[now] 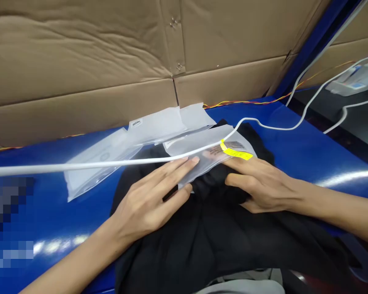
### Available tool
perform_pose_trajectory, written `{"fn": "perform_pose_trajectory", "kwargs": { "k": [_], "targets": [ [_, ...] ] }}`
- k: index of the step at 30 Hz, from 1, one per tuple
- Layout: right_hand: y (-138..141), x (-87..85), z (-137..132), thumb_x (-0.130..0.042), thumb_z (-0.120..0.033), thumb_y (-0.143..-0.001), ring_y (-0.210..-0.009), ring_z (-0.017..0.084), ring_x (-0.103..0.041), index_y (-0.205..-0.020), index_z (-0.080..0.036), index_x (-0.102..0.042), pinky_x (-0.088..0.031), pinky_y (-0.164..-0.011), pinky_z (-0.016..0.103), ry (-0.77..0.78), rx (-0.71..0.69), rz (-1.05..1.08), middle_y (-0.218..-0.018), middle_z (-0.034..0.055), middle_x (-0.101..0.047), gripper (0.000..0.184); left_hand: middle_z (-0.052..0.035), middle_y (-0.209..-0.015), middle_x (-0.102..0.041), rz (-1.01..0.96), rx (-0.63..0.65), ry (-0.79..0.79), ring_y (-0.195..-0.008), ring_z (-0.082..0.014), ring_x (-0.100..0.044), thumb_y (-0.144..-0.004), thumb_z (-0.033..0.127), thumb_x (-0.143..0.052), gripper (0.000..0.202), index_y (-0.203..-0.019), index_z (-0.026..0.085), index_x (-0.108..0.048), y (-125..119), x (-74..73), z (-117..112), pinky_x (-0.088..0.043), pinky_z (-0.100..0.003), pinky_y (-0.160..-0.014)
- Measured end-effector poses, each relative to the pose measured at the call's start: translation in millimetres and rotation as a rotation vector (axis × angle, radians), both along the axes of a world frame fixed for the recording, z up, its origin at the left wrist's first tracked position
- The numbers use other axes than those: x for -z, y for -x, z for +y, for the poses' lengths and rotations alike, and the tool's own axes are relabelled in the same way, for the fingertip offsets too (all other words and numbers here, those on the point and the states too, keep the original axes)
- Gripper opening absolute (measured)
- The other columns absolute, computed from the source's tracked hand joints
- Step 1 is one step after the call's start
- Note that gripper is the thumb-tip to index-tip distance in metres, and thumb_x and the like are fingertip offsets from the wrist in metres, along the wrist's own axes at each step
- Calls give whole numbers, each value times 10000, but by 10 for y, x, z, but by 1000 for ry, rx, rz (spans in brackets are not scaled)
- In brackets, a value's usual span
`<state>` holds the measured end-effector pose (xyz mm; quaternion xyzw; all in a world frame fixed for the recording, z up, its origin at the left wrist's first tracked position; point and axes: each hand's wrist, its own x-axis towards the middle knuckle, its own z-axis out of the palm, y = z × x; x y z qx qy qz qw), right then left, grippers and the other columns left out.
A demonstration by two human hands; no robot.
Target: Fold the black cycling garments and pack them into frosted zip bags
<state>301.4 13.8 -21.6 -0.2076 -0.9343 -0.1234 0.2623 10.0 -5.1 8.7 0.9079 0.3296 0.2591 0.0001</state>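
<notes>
A translucent plastic bag (199, 163) with dark print and a yellow sticker (237, 154) lies over a black cloth garment (208, 228). My left hand (153, 196) rests on the left part of the bag, fingers stretched out, the thumb apart from them near the bag's lower edge. From the right, my right hand (260, 183) reaches to the bag. At least one of its fingers shows through the plastic, while others curl at the near edge; the exact grip is partly hidden. The garment spreads below both hands, towards me.
A white cable (79, 166) crosses in front of the bag and the left fingers. More clear bags (156, 124) lie on the blue table (306, 143), against a cardboard wall (110, 49). Thin red and yellow wires (242, 102) run along the back; a clear plastic container (355, 79) sits far right.
</notes>
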Motion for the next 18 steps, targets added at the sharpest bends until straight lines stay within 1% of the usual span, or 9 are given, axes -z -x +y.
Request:
{"fn": "perform_pose_trajectory", "kwargs": {
  "k": [2,3,5,7,9,13,15,16,18],
  "targets": [
    [-22,1,10,-480,-18,-857,-1087,270,-671,-988,-179,-697,-546,-783,356,-11,-20,-13,-1275,172,-723,300,-17,-1510,-667,-11,24,12,-1421,-200,-615,-1078,209,-598,513,-1582,243,-509,20,14,8,-480,-308,-1246],
    [-24,7,11,-482,-11,-884,-1034,259,-673,-987,-181,-703,-539,-776,347,-39,-16,-8,-1199,152,-745,297,-12,-1509,-669,-18,39,12,-1426,-199,-610,-1070,186,-604,538,-1593,252,-498,26,22,11,-477,-306,-1249],
    [-7,26,11,-498,-15,-945,-972,245,-670,-1123,-181,-720,-531,-777,334,-107,23,15,-1093,120,-767,329,-29,-1499,-678,-30,75,-9,-1429,-203,-609,-1057,150,-615,551,-1589,235,-500,32,38,19,-474,-317,-1255],
    [31,41,6,-508,-37,-984,-959,243,-673,-1272,-187,-699,-525,-767,321,-156,94,9,-1071,115,-776,376,-61,-1465,-703,-36,122,-54,-1418,-220,-624,-1033,107,-638,527,-1543,196,-540,33,56,31,-489,-358,-1255],
    [78,40,0,-507,-51,-995,-940,243,-680,-1320,-191,-686,-519,-744,317,-169,182,-53,-1122,131,-780,396,-76,-1416,-734,-53,164,-98,-1390,-240,-650,-991,51,-672,474,-1440,192,-614,34,77,48,-527,-413,-1235],
    [130,7,3,-535,-149,-1004,-852,261,-692,-1275,-146,-699,-530,-734,357,-126,269,-160,-1130,177,-773,316,-142,-1310,-781,-91,192,-218,-1305,-294,-711,-915,1,-743,260,-1124,148,-700,36,106,76,-623,-470,-1137],
    [112,-2,14,-532,-247,-1029,-832,272,-690,-1254,-118,-694,-540,-705,373,-82,228,-154,-1124,206,-762,306,-166,-1272,-793,-71,171,-260,-1258,-295,-740,-912,2,-748,186,-1028,136,-690,30,101,79,-646,-453,-1103],
    [94,-2,21,-525,-305,-1045,-870,285,-697,-1266,-103,-683,-556,-714,389,-74,174,-124,-1145,222,-753,339,-162,-1272,-794,-58,150,-263,-1231,-283,-756,-919,6,-740,168,-1000,142,-685,25,93,77,-651,-433,-1093],
    [51,7,34,-554,-359,-1050,-1015,308,-705,-1282,-98,-669,-595,-806,430,-99,39,-23,-1205,229,-738,368,-144,-1284,-793,-49,103,-265,-1178,-254,-782,-933,25,-730,151,-960,162,-675,13,72,66,-654,-387,-1077]
  ]
}}
